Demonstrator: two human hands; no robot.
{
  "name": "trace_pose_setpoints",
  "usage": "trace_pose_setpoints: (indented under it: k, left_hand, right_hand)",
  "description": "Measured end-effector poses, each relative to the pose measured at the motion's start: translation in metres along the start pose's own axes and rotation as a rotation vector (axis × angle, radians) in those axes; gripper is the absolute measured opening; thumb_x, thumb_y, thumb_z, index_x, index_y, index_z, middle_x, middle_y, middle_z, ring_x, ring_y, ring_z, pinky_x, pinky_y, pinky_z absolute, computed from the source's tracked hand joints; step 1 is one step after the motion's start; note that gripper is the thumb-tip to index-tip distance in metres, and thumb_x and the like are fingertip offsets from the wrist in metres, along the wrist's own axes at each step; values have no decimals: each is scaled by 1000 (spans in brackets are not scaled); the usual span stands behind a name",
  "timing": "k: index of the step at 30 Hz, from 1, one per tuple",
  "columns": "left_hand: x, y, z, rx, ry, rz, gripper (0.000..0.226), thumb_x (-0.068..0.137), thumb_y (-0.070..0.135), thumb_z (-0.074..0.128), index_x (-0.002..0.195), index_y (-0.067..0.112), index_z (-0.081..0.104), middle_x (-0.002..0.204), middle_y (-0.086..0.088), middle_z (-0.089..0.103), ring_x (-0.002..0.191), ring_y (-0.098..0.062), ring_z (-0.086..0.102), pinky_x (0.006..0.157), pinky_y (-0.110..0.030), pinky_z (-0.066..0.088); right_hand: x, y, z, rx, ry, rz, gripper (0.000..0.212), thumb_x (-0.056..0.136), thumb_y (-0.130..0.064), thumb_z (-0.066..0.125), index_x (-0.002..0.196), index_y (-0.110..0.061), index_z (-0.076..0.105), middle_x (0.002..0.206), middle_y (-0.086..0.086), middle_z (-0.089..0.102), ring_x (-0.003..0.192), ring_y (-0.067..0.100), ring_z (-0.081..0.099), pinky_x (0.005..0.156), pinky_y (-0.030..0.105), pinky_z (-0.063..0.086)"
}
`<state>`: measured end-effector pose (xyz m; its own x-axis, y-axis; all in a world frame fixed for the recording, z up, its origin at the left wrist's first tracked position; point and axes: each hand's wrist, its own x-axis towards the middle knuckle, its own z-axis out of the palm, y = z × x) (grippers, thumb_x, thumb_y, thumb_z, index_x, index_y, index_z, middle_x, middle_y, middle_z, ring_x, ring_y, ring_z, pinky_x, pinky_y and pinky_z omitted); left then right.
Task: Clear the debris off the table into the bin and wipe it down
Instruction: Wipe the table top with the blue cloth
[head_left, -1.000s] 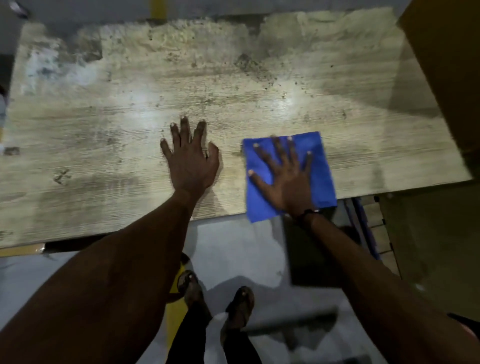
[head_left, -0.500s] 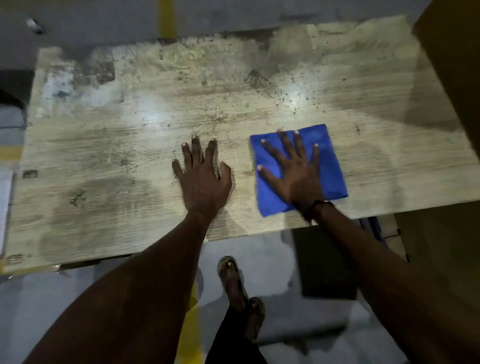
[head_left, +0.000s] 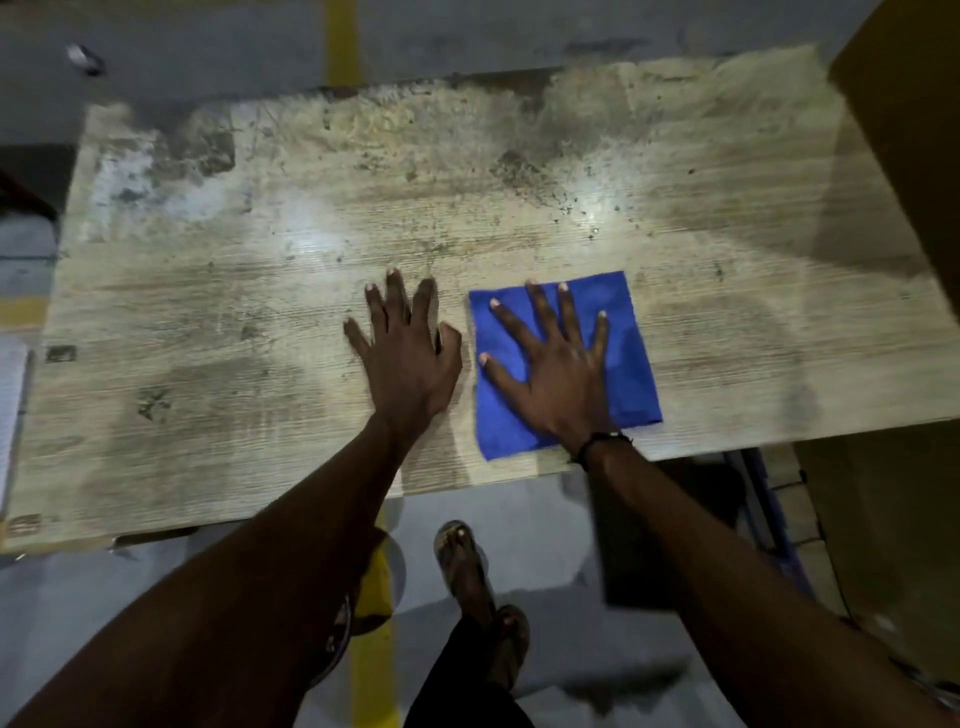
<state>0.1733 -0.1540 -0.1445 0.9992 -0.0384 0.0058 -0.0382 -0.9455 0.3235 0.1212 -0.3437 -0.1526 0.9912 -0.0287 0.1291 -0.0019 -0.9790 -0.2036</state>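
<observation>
Head view, looking down on a worn wooden table (head_left: 208, 322) with both hands flat on its near half. No bin can be made out, and no container of any kind shows on the table. A blue cloth (head_left: 628, 358), folded to a rough square, lies on the near right part of the top, its near edge close to the table's near edge. The right hand (head_left: 558, 382) rests palm down on the cloth, fingers straight and spread wide, covering most of its middle; a dark band (head_left: 597, 444) circles the wrist at the cloth's near edge. The left hand (head_left: 408, 358) lies palm down on bare wood just left of the cloth, fingers straight and slightly fanned, holding nothing; hand and cloth are close but apart. The table surface is pale and streaked along the grain, with dark specks and grime (head_left: 524, 171) scattered mostly over the far half, a whitish patch at the far left corner and two bright glare spots. A large brown panel (head_left: 914, 156) rises at the far right, overlapping the table's right corner. Below the near edge the grey floor (head_left: 104, 597) shows a yellow stripe (head_left: 371, 649) running near to far, the person's feet in sandals (head_left: 462, 564), and a dark box-like shape under the table's right side; its nature cannot be told. A small pale object (head_left: 85, 56) lies on the floor beyond the far left corner
</observation>
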Motion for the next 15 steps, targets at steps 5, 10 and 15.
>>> trace_pose_setpoints:
  k: [5,10,15]
  left_hand:
    - [86,3,-3,-26,-50,38,69,102,53,31,166,29,28,177,-9,8,164,-34,2,124,-71,-1]
    - [91,0,9,27,1,36,67,104,54,25,168,34,19,178,-7,5,164,-33,0,125,-71,0]
    - [91,6,3,-6,30,5,68,101,54,29,166,34,27,178,-5,10,164,-31,4,125,-71,2]
  right_hand:
    - [67,28,-1,39,-12,200,73,98,-80,33,164,-49,27,177,-2,16,164,30,6,124,73,3]
    - [29,2,-4,-23,30,205,71,101,-76,33,164,-46,27,177,1,18,164,32,8,125,71,1]
    - [-20,-16,-13,-6,-70,133,71,99,-79,32,164,-51,22,178,-6,9,165,26,-2,126,68,1]
